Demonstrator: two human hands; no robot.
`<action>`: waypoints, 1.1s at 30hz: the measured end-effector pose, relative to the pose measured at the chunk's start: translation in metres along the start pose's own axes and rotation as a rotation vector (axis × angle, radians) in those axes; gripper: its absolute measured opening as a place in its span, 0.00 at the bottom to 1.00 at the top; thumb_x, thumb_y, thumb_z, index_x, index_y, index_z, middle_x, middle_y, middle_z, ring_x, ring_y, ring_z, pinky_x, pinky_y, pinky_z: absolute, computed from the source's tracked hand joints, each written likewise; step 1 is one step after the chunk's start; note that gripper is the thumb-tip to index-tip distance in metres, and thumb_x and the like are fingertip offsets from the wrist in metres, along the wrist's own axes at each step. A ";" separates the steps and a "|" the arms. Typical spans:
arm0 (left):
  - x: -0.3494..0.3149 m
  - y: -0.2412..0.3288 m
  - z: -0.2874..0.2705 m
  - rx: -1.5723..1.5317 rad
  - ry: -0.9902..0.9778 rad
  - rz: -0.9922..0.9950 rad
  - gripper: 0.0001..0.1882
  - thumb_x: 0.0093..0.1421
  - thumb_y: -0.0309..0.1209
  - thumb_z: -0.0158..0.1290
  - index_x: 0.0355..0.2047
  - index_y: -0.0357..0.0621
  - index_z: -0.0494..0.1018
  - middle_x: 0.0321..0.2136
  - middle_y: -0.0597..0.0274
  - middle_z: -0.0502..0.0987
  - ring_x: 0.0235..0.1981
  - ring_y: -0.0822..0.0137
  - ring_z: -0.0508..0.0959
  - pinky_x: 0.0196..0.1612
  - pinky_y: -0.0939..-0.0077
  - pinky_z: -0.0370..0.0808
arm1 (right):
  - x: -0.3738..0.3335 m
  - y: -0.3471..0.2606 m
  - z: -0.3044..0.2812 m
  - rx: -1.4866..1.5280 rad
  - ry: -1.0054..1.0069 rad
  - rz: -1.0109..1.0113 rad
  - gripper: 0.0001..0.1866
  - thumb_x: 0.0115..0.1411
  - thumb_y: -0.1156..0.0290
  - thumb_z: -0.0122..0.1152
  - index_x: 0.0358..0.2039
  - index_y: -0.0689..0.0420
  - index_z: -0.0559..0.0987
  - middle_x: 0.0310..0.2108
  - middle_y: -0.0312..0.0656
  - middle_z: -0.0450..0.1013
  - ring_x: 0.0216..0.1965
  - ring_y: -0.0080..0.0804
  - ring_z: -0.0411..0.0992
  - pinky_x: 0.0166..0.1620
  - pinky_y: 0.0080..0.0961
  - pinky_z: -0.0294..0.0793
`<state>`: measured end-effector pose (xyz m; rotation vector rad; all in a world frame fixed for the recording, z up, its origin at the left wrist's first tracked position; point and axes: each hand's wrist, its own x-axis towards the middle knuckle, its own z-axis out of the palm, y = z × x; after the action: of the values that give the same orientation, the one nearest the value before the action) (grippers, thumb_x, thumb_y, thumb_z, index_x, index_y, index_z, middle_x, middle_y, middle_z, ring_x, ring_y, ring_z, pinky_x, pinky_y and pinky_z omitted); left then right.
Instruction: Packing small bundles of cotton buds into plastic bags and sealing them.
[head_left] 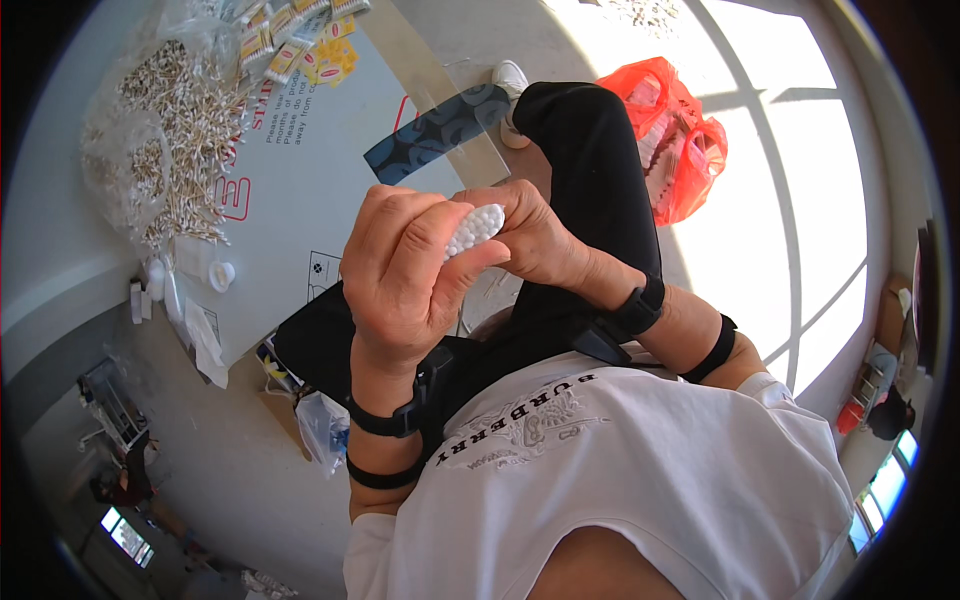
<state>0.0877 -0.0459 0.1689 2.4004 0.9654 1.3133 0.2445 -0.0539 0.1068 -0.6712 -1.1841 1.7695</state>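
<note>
A tight bundle of cotton swabs is held up in front of me, its white tips facing my view. My left hand is closed round the bundle, with the fingers over its far side and the thumb below. From the right, my right hand grips the bundle's other side with curled fingers. Most of the right fingers and the swab sticks are hidden behind the tips and the left hand. Both hands are over my lap, near the edge of the pale board-topped table.
Loose cotton swabs spill from a clear plastic bag at the far left. Small yellow-and-white packets lie beyond them. A dark blue patterned strip rests at the table edge. On the floor to the right is a red plastic bag.
</note>
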 end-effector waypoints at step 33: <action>0.003 0.009 -0.007 0.107 -0.003 -0.055 0.14 0.43 0.19 0.51 0.34 0.30 0.73 0.27 0.51 0.74 0.24 0.56 0.75 0.25 0.69 0.74 | -0.003 -0.001 0.004 -0.006 0.066 0.066 0.11 0.53 0.76 0.70 0.37 0.62 0.80 0.29 0.32 0.77 0.33 0.14 0.71 0.38 0.19 0.72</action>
<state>0.0871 -0.0512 0.1796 2.4344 1.1199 1.2684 0.2425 -0.0579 0.1093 -0.7745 -1.1349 1.7846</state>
